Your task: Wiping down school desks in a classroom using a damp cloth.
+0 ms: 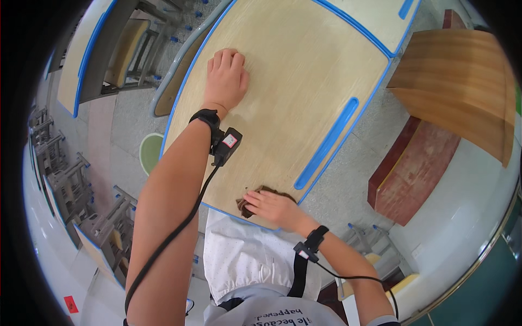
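Observation:
A pale wood-grain school desktop (285, 89) with blue edging spreads out before me. My left hand (226, 75) leans on its left side with the fingers curled under, and no object shows in it. My right hand (277, 208) lies over a crumpled dark brown cloth (248, 207) at the near edge of the desk, pressing it against the surface with the fingers on top. A small dark speck lies just beyond the cloth. Right of centre, a long blue pen groove (326, 143) is set into the desktop.
Another desk (381, 20) adjoins the far end. A chair (173, 77) and a green bin (151, 153) stand at the left. To the right are a wooden lectern-like cabinet (452, 81) and a worn red platform (420, 171). Black cables run from both wrist devices along my arms.

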### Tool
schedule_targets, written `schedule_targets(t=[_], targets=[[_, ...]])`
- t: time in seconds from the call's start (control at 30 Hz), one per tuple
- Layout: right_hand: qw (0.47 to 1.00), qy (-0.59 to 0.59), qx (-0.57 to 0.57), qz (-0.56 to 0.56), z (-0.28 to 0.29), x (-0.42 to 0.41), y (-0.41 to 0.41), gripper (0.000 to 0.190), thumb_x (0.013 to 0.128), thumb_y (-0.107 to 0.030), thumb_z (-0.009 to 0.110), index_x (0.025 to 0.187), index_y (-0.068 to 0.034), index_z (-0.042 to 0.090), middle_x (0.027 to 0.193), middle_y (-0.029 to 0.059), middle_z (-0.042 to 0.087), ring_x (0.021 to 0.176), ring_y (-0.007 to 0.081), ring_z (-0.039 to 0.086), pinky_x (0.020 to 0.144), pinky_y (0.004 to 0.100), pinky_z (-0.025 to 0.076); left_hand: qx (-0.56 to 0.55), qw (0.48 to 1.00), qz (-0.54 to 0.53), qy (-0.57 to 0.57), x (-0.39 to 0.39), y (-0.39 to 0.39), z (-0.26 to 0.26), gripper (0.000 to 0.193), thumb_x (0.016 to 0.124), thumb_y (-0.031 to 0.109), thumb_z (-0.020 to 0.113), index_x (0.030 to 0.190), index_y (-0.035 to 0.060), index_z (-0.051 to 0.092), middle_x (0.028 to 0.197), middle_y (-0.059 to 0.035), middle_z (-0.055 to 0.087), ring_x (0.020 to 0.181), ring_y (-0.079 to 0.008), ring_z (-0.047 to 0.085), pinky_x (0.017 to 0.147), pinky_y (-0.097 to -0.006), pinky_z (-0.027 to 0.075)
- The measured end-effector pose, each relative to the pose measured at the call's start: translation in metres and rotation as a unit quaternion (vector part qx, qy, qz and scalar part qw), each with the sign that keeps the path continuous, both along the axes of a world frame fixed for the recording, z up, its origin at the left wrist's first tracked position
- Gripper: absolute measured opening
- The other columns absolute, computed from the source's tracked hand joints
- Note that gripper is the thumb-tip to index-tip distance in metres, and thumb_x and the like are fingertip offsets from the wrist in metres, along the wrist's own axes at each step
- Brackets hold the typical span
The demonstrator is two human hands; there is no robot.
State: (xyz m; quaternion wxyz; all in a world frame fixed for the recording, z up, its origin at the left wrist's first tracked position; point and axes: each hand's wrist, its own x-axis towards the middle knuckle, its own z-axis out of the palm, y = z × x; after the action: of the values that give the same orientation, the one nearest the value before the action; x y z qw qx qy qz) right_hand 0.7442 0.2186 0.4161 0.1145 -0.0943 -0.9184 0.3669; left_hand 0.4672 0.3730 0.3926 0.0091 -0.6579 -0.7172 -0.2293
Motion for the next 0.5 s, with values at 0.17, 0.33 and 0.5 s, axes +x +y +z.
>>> schedule_targets(t=[0.17, 0.33, 0.5], targets=[[0.977, 0.010, 0.037, -0.209, 0.008, 0.010, 0.117, 0.023, 0.083, -0.005, 0.056, 0.104, -0.004, 0.064, 0.113, 0.0155, 0.060, 0.107, 0.0326, 0.057, 0.093, 0.0414, 0.046, 0.029, 0.999, 0.042, 0.007, 0.010, -0.025, -0.001, 0.017, 0.075, 0.006, 0.058, 0.091, 0.0051, 0.054, 0.106, -0.0114, 0.053, 0.103, -0.0297, 0.049, 0.086, -0.0422, 0.039], [0.910, -0.015, 0.129, -0.394, 0.003, 0.020, 0.135, 0.028, 0.077, 0.000, 0.060, 0.105, -0.005, 0.064, 0.105, 0.0126, 0.054, 0.100, 0.0327, 0.051, 0.087, 0.0425, 0.041, -0.010, 0.982, 0.098, -0.160, 0.059, -0.106, 0.006, 0.016, 0.075, 0.001, 0.057, 0.090, 0.0022, 0.052, 0.107, -0.0146, 0.052, 0.101, -0.0336, 0.050, 0.086, -0.0435, 0.041], [0.949, -0.065, 0.005, -0.309, 0.006, 0.028, -0.014, 0.033, 0.077, -0.001, 0.060, 0.110, -0.005, 0.059, 0.100, 0.0142, 0.054, 0.096, 0.0346, 0.051, 0.084, 0.0425, 0.041, 0.004, 0.979, 0.024, -0.203, 0.057, -0.148, 0.010, 0.016, 0.075, -0.001, 0.057, 0.089, 0.0014, 0.051, 0.109, -0.0152, 0.050, 0.106, -0.0360, 0.049, 0.090, -0.0450, 0.042]])
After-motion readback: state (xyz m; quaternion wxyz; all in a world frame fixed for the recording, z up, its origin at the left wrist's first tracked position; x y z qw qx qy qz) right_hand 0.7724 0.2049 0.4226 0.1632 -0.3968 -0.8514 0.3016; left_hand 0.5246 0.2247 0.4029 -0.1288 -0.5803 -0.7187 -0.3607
